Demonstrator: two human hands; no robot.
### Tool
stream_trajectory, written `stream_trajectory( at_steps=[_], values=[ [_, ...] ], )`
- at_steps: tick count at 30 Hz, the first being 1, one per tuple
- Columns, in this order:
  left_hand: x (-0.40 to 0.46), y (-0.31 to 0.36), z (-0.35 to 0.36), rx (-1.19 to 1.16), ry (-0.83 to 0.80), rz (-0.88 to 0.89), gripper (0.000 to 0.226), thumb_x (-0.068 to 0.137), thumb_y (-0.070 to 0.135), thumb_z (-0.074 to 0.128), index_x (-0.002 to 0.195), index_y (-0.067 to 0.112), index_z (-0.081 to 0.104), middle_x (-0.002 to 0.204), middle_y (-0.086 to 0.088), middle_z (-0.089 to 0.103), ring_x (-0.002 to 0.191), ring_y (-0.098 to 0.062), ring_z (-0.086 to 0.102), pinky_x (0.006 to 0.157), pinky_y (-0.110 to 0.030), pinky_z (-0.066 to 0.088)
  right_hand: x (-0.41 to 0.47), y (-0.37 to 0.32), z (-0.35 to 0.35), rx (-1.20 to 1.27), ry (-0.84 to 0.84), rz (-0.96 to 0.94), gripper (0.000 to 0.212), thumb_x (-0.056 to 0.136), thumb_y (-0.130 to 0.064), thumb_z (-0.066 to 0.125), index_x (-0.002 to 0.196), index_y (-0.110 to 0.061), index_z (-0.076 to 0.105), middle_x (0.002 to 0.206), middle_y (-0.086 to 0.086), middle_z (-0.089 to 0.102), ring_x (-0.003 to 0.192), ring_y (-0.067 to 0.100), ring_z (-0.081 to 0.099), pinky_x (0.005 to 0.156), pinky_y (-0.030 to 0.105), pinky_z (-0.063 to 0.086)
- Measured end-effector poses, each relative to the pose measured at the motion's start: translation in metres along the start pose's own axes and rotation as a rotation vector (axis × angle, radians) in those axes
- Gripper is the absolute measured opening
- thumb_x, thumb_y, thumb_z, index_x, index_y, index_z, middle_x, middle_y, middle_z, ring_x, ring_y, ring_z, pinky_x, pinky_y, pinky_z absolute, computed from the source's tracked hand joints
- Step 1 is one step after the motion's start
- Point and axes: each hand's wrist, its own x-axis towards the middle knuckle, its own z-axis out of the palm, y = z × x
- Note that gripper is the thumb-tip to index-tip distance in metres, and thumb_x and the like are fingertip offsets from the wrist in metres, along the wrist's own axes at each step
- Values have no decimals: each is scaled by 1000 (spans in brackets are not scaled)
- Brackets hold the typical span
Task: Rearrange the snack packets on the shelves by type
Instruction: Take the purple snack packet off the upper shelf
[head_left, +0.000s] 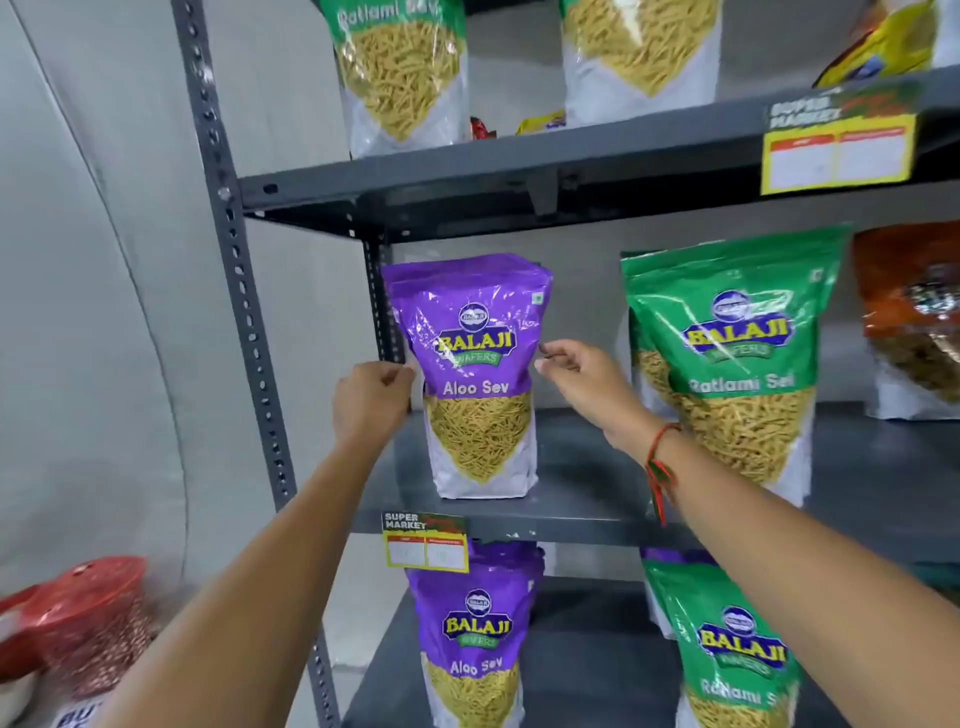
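A purple Aloo Sev packet (475, 364) stands upright at the left end of the middle shelf (582, 499). My left hand (371, 397) is curled against its left edge. On the packet's right edge my right hand (582, 382) pinches with thumb and fingertips. To the right on the same shelf stands a green Ratlami Sev packet (727, 364) with another behind it. The shelf below carries a second purple Aloo Sev packet (475, 634) and a green Ratlami Sev packet (737, 654). On the top shelf are two Ratlami Sev packets (402, 73), (641, 52).
An orange packet (914, 322) stands at the far right of the middle shelf. Small yellow and red packets (540, 122) lie at the back of the top shelf. The rack's perforated grey upright (244, 322) runs down the left side. A red-topped bag (88, 618) sits low left.
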Motion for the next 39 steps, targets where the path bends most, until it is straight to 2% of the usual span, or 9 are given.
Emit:
stream_trajectory(
  at_steps=[2,6,9,12,17,20,23,31,39],
  values=[
    [2,-4,11,-39,-56,7,46,90,38,52,55,8,52,51,-6,49,57,-28,47,49,-32,31,8,10,10,-78,-94,-7,28,95,-23,53,116,-10,65,116,10,70,108,24,62,95,38,47],
    [3,-20,30,-94,-86,33,29,90,29,51,79,9,69,73,-9,70,70,-26,61,64,-34,46,15,31,26,-28,-159,5,29,98,-26,48,107,-6,67,110,19,71,104,30,63,97,51,47],
    [1,-31,36,-186,-56,47,30,89,38,51,74,17,67,69,4,70,67,-14,62,62,-27,47,20,42,27,69,-84,-27,23,93,-26,57,87,-7,68,93,26,71,81,24,60,85,51,50],
    [-4,-32,39,-222,-24,57,27,87,44,54,75,24,68,69,10,70,68,-6,64,62,-23,48,18,43,28,208,-42,-1,13,90,-21,63,79,-16,67,81,20,67,74,23,57,75,46,50],
    [-7,-27,43,-210,20,1,22,89,35,55,79,21,69,71,2,71,67,-16,65,61,-27,47,11,39,32,275,7,22,13,90,-15,63,76,-17,64,74,3,65,70,13,55,67,29,45],
    [-15,-18,38,-176,35,-13,15,88,22,52,83,19,65,71,1,67,65,-19,59,59,-27,38,0,31,28,258,30,20,14,90,-15,63,76,-18,65,73,1,65,72,15,56,69,35,46],
    [-30,-11,28,-155,83,-22,18,90,23,50,89,14,65,75,-2,66,70,-21,56,62,-27,34,-18,21,20,236,41,4,17,89,-16,63,74,-22,64,73,0,66,75,16,58,75,41,51],
    [-95,10,-11,-133,126,0,20,94,28,47,92,14,62,89,-9,69,80,-26,55,68,-31,32,-97,-15,-11,231,70,14,19,92,-16,60,74,-22,61,72,-1,62,74,19,53,73,39,45],
    [-196,-10,-18,-150,18,-71,22,95,28,46,92,14,62,91,-9,69,78,-22,53,69,-30,33,-195,10,-28,197,23,166,18,90,-17,63,72,-23,64,71,-4,63,72,15,54,73,37,44]
  ],
)
